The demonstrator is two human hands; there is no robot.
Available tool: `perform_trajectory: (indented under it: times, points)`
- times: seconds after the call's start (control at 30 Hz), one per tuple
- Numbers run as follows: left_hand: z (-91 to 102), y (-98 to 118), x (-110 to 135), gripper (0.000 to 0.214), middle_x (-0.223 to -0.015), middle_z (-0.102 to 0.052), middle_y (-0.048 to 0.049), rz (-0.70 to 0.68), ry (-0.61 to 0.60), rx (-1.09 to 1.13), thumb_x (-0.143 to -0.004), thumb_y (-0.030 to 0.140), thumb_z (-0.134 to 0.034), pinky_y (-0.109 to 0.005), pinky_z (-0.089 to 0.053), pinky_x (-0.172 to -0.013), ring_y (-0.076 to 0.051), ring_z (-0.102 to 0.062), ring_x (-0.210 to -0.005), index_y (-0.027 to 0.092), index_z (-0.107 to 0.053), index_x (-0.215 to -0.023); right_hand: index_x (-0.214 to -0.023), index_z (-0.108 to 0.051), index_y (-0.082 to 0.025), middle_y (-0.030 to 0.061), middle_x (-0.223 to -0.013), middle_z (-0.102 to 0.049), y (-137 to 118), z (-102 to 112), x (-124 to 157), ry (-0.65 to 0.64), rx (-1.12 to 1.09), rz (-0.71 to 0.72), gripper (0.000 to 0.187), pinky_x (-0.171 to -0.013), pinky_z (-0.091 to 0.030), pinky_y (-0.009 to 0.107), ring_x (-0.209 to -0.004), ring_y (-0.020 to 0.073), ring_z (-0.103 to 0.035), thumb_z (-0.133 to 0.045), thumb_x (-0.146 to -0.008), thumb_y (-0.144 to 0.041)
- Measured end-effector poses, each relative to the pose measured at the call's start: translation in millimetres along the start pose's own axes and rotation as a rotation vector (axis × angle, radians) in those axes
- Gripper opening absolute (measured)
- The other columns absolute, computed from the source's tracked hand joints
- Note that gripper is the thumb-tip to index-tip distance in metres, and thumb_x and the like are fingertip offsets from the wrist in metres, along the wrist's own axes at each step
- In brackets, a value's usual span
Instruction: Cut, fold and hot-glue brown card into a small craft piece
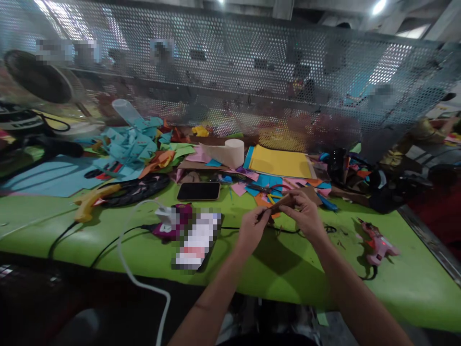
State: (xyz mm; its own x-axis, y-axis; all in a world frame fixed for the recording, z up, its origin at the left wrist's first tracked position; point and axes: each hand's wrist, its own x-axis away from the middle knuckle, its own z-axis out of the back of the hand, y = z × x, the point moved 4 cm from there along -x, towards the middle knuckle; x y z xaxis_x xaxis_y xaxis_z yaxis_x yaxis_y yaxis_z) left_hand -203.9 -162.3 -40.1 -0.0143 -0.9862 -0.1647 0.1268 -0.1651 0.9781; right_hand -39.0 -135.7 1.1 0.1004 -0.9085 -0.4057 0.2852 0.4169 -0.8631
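Left hand and right hand pinch a brown strip; green surface stretches beneath to its near edge, pink tool rightward of them

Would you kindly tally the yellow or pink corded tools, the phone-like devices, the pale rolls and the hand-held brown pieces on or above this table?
Corded tools (yellow-handled tool, pink tool): 2
Phone-like devices (dark-screened phone, bright-screened device): 2
Pale roll: 1
Brown piece between left hand and right hand: 1
Total: 6
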Motion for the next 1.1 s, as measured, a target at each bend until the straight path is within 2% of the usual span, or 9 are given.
perform_trajectory:
  times: [0.17, 0.33, 0.43, 0.6, 0.73, 0.93, 1.1]
  points:
    - [-5.1, -3, -1, 0.026, -0.077, -0.068, -0.0027, 0.038, -0.074, 0.085, -0.089, 0.039, -0.053, -0.024, -0.044, -0.065, -0.015, -0.059, -0.07, 0.017, -0.067, -0.088, -0.078, -0.073, -0.022, 0.0099, -0.107, -0.067, -5, -2, 0, -0.024, 0.029, 0.063, 0.017, -0.083, -0.053, 0.038, -0.103, 0.0249, -0.062, -0.075, -0.076, -0.038]
    - [-2.3, -2, -2, 0.034, -0.065, -0.062, -0.001, 0.048, -0.057, 0.131, -0.09, 0.043, -0.052, -0.024, -0.035, -0.058, -0.012, -0.048, -0.059, 0.016, -0.065, -0.074, -0.08, -0.07, -0.023, 0.009, -0.106, -0.068, -14, -2, 2, -0.022, 0.029, 0.134, 0.016, -0.09, -0.051, 0.039, -0.104, 0.0241, -0.062, -0.076, -0.077, -0.038]
    - [-0.2, -2, -2, 0.037, -0.064, -0.062, -0.0012, 0.066, -0.035, 0.206, -0.088, 0.046, -0.055, -0.024, -0.035, -0.057, -0.011, -0.047, -0.058, 0.015, -0.064, -0.07, -0.081, -0.071, -0.023, 0.0088, -0.109, -0.068, -16, 1, 2, 0.004, 0.058, 0.159, 0.014, -0.095, -0.049, 0.041, -0.107, 0.0243, -0.062, -0.078, -0.076, -0.034]
    - [-3.0, -8, -1, 0.037, -0.07, -0.066, -0.0027, 0.121, -0.059, 0.357, -0.086, 0.051, -0.06, -0.023, -0.039, -0.06, -0.012, -0.052, -0.063, 0.015, -0.067, -0.08, -0.076, -0.07, -0.024, 0.0075, -0.107, -0.068, -19, 2, 3, 0.035, 0.062, 0.212, 0.007, -0.091, -0.05, 0.04, -0.104, 0.0235, -0.063, -0.075, -0.078, -0.028]
    - [-5.5, -17, -1, 0.04, -0.071, -0.066, -0.0025, 0.171, -0.074, 0.475, -0.082, 0.054, -0.064, -0.023, -0.039, -0.059, -0.011, -0.053, -0.063, 0.015, -0.068, -0.085, -0.08, -0.069, -0.025, 0.0068, -0.108, -0.067, -25, 1, 7, 0.036, 0.067, 0.274, 0.005, -0.093, -0.049, 0.04, -0.106, 0.0228, -0.063, -0.074, -0.08, -0.024]
    - [-5.8, -17, -1, 0.04, -0.068, -0.065, -0.0023, 0.171, -0.102, 0.457, -0.082, 0.054, -0.065, -0.023, -0.039, -0.06, -0.01, -0.05, -0.061, 0.014, -0.067, -0.077, -0.079, -0.07, -0.025, 0.0083, -0.11, -0.067, -27, 1, 8, 0.02, 0.053, 0.223, 0.007, -0.089, -0.052, 0.04, -0.107, 0.0248, -0.063, -0.075, -0.079, -0.03]
    - [-5.9, -15, 1, 0.045, -0.071, -0.066, -0.0042, 0.203, -0.132, 0.423, -0.083, 0.059, -0.06, -0.025, -0.04, -0.062, -0.012, -0.053, -0.064, 0.015, -0.067, -0.08, -0.074, -0.07, -0.025, 0.0086, -0.108, -0.068, -24, 2, 3, 0.003, 0.01, 0.214, 0.011, -0.095, -0.05, 0.043, -0.107, 0.0253, -0.063, -0.074, -0.08, -0.033]
